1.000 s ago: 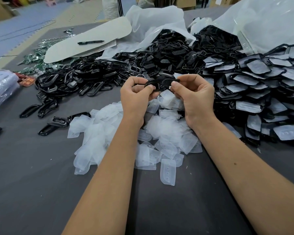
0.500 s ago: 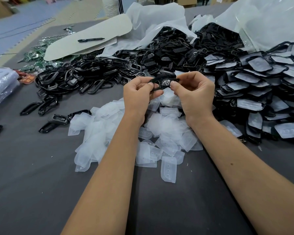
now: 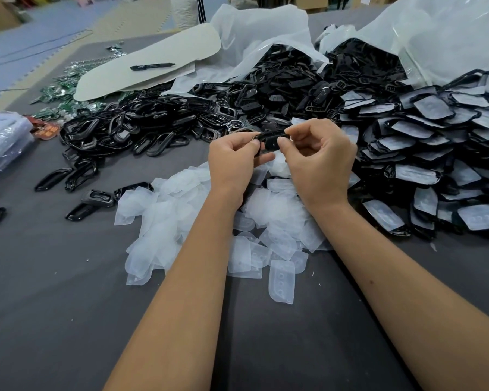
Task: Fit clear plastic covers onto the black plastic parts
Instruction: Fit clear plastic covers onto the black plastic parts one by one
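A dark grey table [image 3: 54,320] with a matte, cloth-like surface filled the view. Crinkled translucent plastic bags [image 3: 449,38] lay at its far edge, their mouths spilling a wide heap of glossy black plastic parts [image 3: 158,128], many of them rounded loop-shaped frames. To the right sat a stack of finished pieces [image 3: 435,148], each a black shell faced with a frosted cover, overlapping like scales. Closer in, a loose pile of clear plastic covers [image 3: 170,218] spread across the table; they were thin, milky, flexible tabs with rounded corners, some showing a row of small dimples. A pale, flat, oval-ended board [image 3: 153,66] rested beyond the black heap, with a black marker pen [image 3: 152,66] lying on it. A folded bundle of bubbly clear film [image 3: 3,139] sat at the left edge, and small green items [image 3: 60,91] were scattered near the board; what they were could not be told.

Both bare forearms reached in from below. The left hand [image 3: 232,162] and the right hand [image 3: 319,162] met above the pile of covers, fingers curled, pinching between them one small black part [image 3: 271,139]. It was held clear of the table, just in front of the black heap. Whether a cover sat on it could not be told.
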Available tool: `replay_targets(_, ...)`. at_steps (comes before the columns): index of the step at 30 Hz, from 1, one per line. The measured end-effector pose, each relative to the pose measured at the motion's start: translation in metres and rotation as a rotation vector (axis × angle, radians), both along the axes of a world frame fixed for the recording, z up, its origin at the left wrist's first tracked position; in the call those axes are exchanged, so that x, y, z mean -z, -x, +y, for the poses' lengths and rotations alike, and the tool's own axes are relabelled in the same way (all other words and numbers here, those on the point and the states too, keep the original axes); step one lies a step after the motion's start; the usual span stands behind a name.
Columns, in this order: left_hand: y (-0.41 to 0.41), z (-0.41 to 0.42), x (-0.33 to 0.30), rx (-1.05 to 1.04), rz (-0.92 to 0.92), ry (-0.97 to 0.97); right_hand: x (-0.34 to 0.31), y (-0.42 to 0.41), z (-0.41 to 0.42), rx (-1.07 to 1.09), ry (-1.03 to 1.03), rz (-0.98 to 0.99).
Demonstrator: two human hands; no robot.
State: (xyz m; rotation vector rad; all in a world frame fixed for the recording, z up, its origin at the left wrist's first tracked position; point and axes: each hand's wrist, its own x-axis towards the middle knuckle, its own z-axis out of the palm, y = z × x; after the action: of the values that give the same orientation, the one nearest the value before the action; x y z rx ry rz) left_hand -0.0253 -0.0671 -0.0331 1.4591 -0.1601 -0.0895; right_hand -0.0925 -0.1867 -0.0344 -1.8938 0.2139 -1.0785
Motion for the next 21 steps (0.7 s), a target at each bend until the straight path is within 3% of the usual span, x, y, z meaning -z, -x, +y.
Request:
replay_targets(12,-0.0024,0.0007,0.0025,0.053,0.002,0.002,0.001,-0.0004,-0.0014,-0.108,-0.261,0.033)
replay_targets(21,0.0028,0.0,-0.0003,0.177,0.008,0.131,0.0008,-0.001,-0.0026,-0.143,-0.296,0.101)
